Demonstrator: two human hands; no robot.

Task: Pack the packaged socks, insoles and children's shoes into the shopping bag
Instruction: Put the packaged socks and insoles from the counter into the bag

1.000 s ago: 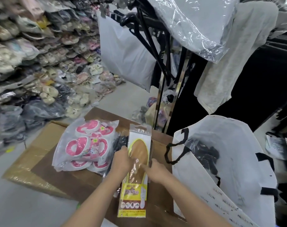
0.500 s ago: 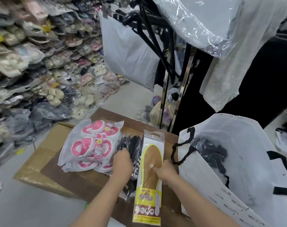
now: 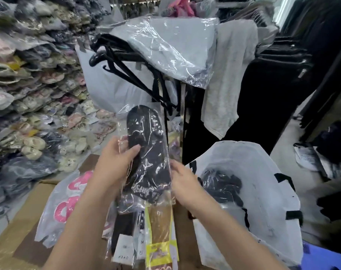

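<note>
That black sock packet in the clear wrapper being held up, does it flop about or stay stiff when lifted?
Probably floppy: the sock packet sags and its film wrinkles where the left hand pinches it. Likely light, since the fingers alone hold it up. The glossy wrapper looks slippery, so the right hand near its edge may help steady it.

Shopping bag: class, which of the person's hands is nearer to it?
Right. The right hand sits beside the white shopping bag, close to its near rim; the left hand is farther away, across the held pack of black socks.
</note>
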